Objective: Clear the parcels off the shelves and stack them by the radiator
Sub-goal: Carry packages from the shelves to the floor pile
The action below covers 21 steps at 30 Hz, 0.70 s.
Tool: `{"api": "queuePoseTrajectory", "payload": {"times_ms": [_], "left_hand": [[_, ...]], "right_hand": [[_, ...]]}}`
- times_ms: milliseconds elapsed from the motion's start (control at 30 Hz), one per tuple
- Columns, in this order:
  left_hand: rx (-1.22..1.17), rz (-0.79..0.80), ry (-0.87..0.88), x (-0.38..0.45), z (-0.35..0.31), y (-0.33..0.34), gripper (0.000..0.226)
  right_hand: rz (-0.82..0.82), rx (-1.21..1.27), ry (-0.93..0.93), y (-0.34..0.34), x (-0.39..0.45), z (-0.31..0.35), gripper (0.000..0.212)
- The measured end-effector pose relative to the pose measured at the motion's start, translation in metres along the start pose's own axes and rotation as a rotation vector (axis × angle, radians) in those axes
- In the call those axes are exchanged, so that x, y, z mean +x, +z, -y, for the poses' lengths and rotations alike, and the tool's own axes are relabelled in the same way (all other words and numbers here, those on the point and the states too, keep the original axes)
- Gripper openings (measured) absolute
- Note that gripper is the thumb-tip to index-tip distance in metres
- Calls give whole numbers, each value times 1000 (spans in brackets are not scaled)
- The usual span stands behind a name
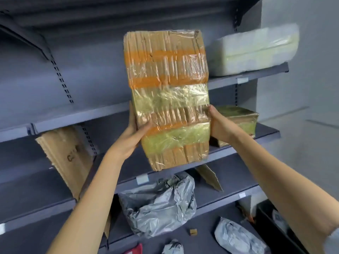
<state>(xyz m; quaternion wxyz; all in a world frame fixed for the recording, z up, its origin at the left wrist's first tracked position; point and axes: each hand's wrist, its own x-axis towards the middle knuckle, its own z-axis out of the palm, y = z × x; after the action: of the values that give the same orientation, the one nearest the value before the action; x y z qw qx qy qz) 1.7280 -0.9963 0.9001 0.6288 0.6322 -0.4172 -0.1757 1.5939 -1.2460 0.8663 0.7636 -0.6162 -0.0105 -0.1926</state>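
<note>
A tall cardboard parcel, wrapped in clear and orange tape, hangs in the air in front of the grey shelves. My left hand grips its lower left edge, thumb across the front. My right hand grips the lower right edge. On the upper shelf lies a white plastic-wrapped parcel. A small taped brown parcel sits on the middle shelf behind my right hand. A crumpled grey mailer bag lies on the lower shelf.
A torn cardboard sheet leans at the left between shelves. A cardboard scrap stands on the lower shelf. More grey mailer bags and a dark bin are at the bottom right. A grey wall stands to the right.
</note>
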Motion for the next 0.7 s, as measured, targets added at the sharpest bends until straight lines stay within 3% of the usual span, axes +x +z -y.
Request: {"api": "queuePoseTrajectory", "payload": {"times_ms": [133,233,267,333,400,467,533,633,700], "left_hand": [[172,132,25,-23,51,67,134],[241,247,62,-37,88,128,119],[254,302,63,-39,99,147,112],[275,422,17,-38,117,187,106],[239,553,-97,-34,133,226,94],[153,685,-204,-31,147,271,55],[140,787,-210,-30,158,324,37],[113,914,-240,-44,177,408,46],[119,1028,-301,-61,191,464,63]], "right_hand": [[-252,41,128,-49,-61,-50,55],[-334,161,178,-91,-124,-78,57],[-402,154,170,-102,-147,-82,63],[-558,141,194,-118,-195,-85,102],[-581,216,206,-135,-239,-86,125],[-659,229,190,-154,-287,-87,115],[-789,252,174,-166,-339,-85,98],[-999,284,195,-184,-418,-92,84],[-1144,327,233,-195,-475,-106,77]]}}
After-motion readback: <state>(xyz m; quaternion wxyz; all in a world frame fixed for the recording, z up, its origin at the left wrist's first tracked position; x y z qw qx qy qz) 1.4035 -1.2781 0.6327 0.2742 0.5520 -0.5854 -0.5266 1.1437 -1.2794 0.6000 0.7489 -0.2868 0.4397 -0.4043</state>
